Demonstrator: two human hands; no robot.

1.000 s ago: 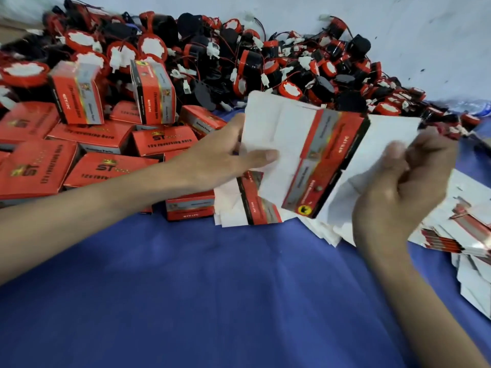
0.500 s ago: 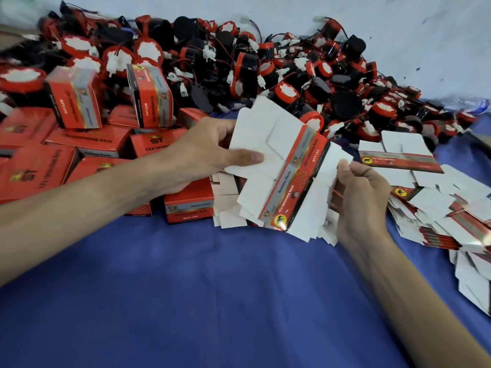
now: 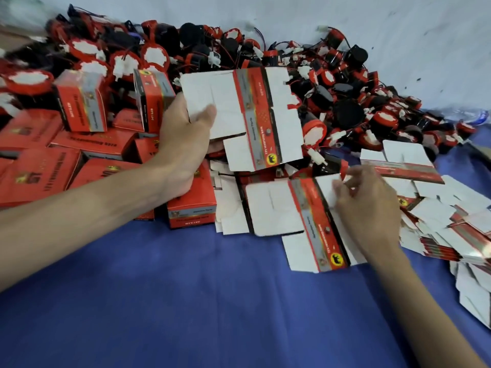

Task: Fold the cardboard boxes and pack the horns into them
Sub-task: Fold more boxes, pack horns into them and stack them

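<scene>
Horns (image 3: 332, 83) are lying heaped along the far edge of the blue cloth (image 3: 186, 301), black and red with thin wires and white plugs that are likely tangling, so each probably wants lifting by its body, not its lead. Folded boxes (image 3: 87, 107) are crowding the left side, rigid enough to pick up by their sides. Loose flat blanks (image 3: 451, 221) are spilling across the right. The left hand (image 3: 183, 144) is holding one flat blank (image 3: 239, 115) up over the pile, thumb pressing its white face and fingers curled behind it (thin card, light, springy, creasing easily). The right hand (image 3: 369, 203) is pinching the edge of a second blank (image 3: 292, 216) lying on the cloth; its glossy print looks slippery, so gripping near a scored fold seems wisest.
</scene>
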